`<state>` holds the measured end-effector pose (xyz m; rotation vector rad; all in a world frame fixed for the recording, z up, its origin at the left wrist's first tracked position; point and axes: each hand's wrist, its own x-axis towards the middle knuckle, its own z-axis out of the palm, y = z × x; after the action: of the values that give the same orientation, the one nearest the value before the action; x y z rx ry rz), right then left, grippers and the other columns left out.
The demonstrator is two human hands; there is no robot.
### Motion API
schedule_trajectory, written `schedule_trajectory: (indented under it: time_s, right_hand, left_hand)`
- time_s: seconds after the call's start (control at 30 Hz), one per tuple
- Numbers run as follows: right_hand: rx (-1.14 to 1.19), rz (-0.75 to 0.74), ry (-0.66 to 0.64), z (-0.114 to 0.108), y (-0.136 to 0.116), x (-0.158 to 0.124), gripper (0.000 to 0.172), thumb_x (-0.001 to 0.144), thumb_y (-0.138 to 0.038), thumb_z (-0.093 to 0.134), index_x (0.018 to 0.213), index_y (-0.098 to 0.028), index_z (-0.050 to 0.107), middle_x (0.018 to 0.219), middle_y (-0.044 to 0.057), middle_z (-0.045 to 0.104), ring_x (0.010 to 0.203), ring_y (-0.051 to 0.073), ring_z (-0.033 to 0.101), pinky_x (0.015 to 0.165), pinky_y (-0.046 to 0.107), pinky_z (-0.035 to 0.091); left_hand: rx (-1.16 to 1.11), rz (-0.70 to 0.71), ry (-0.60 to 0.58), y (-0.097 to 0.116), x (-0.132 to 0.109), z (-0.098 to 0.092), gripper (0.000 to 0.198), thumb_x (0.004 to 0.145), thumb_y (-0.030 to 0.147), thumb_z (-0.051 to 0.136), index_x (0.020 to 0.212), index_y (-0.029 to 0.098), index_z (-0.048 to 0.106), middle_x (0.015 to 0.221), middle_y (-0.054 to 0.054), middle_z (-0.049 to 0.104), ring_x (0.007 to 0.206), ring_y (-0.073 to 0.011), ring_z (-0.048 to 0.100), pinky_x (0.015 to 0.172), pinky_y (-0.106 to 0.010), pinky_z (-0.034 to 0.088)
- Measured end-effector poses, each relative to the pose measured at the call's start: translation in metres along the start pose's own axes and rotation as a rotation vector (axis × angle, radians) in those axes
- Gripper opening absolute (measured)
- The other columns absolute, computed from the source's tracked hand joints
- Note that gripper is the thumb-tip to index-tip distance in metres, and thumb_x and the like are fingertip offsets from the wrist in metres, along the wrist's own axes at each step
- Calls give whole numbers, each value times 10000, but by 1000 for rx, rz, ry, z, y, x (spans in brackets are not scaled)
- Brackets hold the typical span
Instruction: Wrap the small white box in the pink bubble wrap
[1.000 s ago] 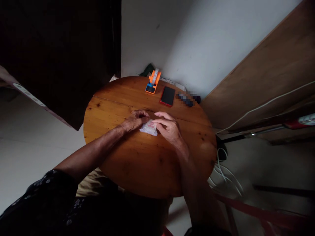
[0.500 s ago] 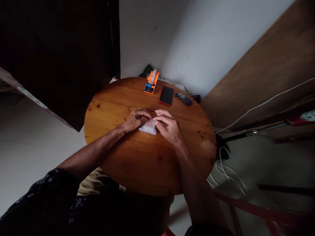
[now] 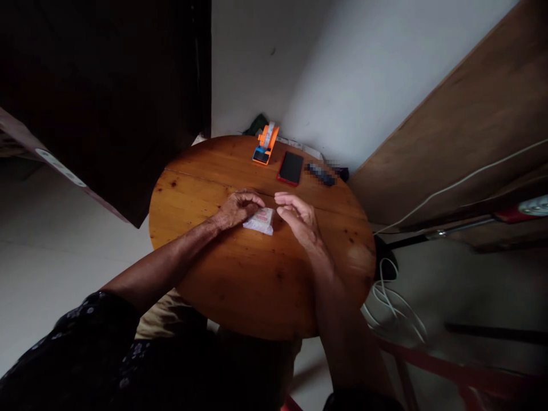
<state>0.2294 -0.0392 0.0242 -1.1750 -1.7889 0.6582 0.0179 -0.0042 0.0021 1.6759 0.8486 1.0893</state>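
1. Round wooden table (image 3: 248,285), pale wall (image 3: 265,74) rising behind its far edge.
2. Small clear-and-whitish packet (image 3: 259,222) with reddish print is lying near the middle of the tabletop, between the two hands.
3. Left hand (image 3: 240,210) is resting at the packet's left side. Its fingers are curling inward, thumb and fingertips close together at the packet's far left edge. Cannot tell whether they are pinching the plastic or only touching it.
4. Right hand (image 3: 303,221) is hovering just right of the packet, apart from it. Fingers are bending loosely, a gap showing between thumb and forefinger; they are holding nothing visible.
5. Beyond the hands, an orange tape dispenser (image 3: 265,146) is standing near the far edge, a pale roll showing in it.
6. Red-edged phone (image 3: 291,168) is lying to the dispenser's right, dark face up.
7. Right of the phone, a dark object (image 3: 321,173) is lying, too pixelated to identify.
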Motion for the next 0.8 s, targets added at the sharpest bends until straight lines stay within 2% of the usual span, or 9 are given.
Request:
schedule_trajectory:
  time_s: [0.07, 0.13, 0.23, 0.33, 0.5, 0.6, 0.7, 0.8]
  right_hand:
    - [29, 66, -81, 1, 1, 0, 414, 833, -356, 652, 1236, -264, 652, 1206, 79, 734, 1107, 257, 686, 976, 472, 531]
    - [5, 80, -150, 5, 2, -1, 533, 789, -347, 682, 1310, -264, 601, 1199, 80, 730, 1096, 258, 686, 978, 469, 528]
    - [-67, 30, -186, 12, 3, -3, 536, 757, -333, 698, 1280, -254, 609, 1191, 79, 713, 1089, 260, 677, 969, 457, 529]
    - [-86, -21, -164, 14, 1, -4, 505, 764, -341, 696, 1256, -257, 621, 1168, 72, 716, 1081, 257, 676, 970, 448, 529]
    - [-61, -55, -93, 5, -8, -4, 482, 791, -387, 709, 1248, -252, 643, 1166, 80, 738, 1085, 260, 684, 1014, 468, 514]
    - [17, -2, 15, -3, -5, -1, 427, 836, -454, 689, 1212, -253, 664, 1167, 81, 750, 1082, 252, 693, 1048, 493, 502]
    - [139, 100, 153, -6, 7, 2, 351, 825, -484, 709, 1096, -262, 701, 1122, 69, 765, 1072, 257, 705, 1041, 506, 518]
    - [258, 182, 249, -4, 20, 5, 290, 780, -485, 748, 960, -259, 717, 1036, 52, 779, 1026, 259, 723, 1012, 502, 543]
  left_hand:
    - [-20, -1, 3, 1, -1, 0, 142, 803, 212, 641, 829, 191, 780, 958, -68, 716, 899, -183, 639, 819, -298, 505]
    - [-45, -7, 1, 2, -1, 2, 135, 810, 219, 649, 833, 190, 779, 971, -69, 722, 896, -182, 641, 819, -299, 507]
    - [-67, -14, -1, 3, 0, 4, 119, 814, 216, 663, 823, 187, 778, 989, -72, 735, 925, -182, 647, 861, -306, 502]
    - [-90, -34, 5, 2, 0, 4, 92, 803, 208, 687, 805, 187, 777, 986, -70, 742, 916, -176, 655, 863, -300, 496]
    - [-174, -82, 10, 0, 0, 3, 100, 772, 225, 698, 818, 190, 780, 979, -57, 733, 833, -157, 644, 755, -277, 486]
    - [-272, -137, 46, 1, 0, 2, 119, 741, 238, 697, 817, 191, 777, 983, -46, 729, 837, -156, 636, 762, -280, 488]
    - [-351, -221, 146, 2, 4, -3, 127, 701, 210, 687, 800, 186, 763, 936, -36, 734, 839, -155, 617, 784, -276, 490]
    - [-447, -319, 272, 3, 9, -10, 124, 681, 166, 654, 781, 168, 729, 862, -31, 717, 797, -141, 601, 727, -250, 474]
